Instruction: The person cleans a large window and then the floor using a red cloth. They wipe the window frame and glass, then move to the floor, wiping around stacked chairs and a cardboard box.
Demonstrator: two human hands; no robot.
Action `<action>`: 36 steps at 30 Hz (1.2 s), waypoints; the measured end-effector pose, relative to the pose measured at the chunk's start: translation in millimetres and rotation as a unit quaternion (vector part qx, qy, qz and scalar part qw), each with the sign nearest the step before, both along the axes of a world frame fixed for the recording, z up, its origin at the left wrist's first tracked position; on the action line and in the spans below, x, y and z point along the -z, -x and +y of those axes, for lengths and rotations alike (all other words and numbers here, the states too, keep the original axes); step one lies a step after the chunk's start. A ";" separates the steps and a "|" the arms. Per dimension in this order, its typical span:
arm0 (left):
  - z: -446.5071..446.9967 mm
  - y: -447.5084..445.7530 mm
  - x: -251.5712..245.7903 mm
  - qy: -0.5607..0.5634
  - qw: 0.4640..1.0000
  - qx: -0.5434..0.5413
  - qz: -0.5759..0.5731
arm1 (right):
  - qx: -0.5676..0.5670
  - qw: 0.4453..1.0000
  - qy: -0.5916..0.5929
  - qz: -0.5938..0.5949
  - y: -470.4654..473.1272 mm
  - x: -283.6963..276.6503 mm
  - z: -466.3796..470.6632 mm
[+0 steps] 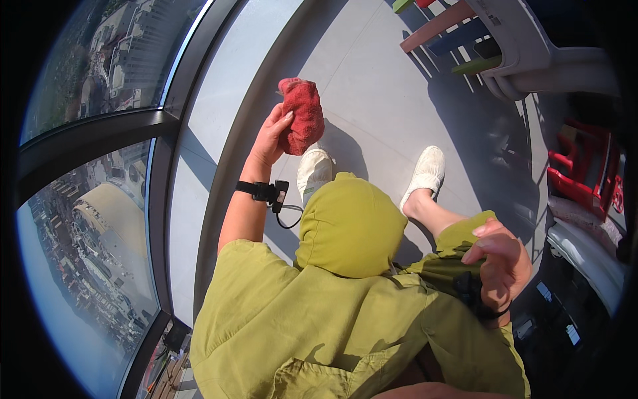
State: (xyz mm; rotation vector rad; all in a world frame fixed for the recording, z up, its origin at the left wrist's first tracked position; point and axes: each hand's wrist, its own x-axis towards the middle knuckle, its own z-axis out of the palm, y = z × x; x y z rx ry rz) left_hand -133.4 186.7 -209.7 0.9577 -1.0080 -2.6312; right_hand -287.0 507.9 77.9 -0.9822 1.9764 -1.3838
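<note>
A folded red cloth (303, 117) is gripped in my left hand (274, 133), between the thumb and the fingers, above the floor near the window ledge. Black straps with small devices are on both wrists. On the right, over my bent knee, my right hand (501, 262) is raised with curled fingers apart and nothing seen in it. My legs are in yellow-green trousers (354, 227), and two pale shoes (315, 172) rest on the grey floor.
A large window (94, 239) with dark frames and a pale ledge (224, 75) runs along the left. At the upper right are coloured slats (438, 26) and a white plastic frame (533, 45). A red toy piano (583, 169) and white fabric (588, 259) lie at the right.
</note>
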 end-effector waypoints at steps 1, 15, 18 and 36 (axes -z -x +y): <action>0.4 3.6 0.5 0.001 1.000 0.003 0.029 | 0.003 1.000 0.007 -0.006 -0.2 0.2 -1.5; 37.6 176.2 62.5 0.364 0.923 -0.001 -0.123 | 0.000 1.000 0.011 -0.022 5.2 8.9 -13.3; 30.6 166.3 93.8 0.551 0.782 -0.089 -0.278 | -0.004 1.000 -0.011 0.015 7.9 5.9 -13.1; -37.4 165.3 129.3 0.786 0.433 0.333 -0.291 | 0.051 0.996 -0.070 0.008 14.5 13.3 -14.6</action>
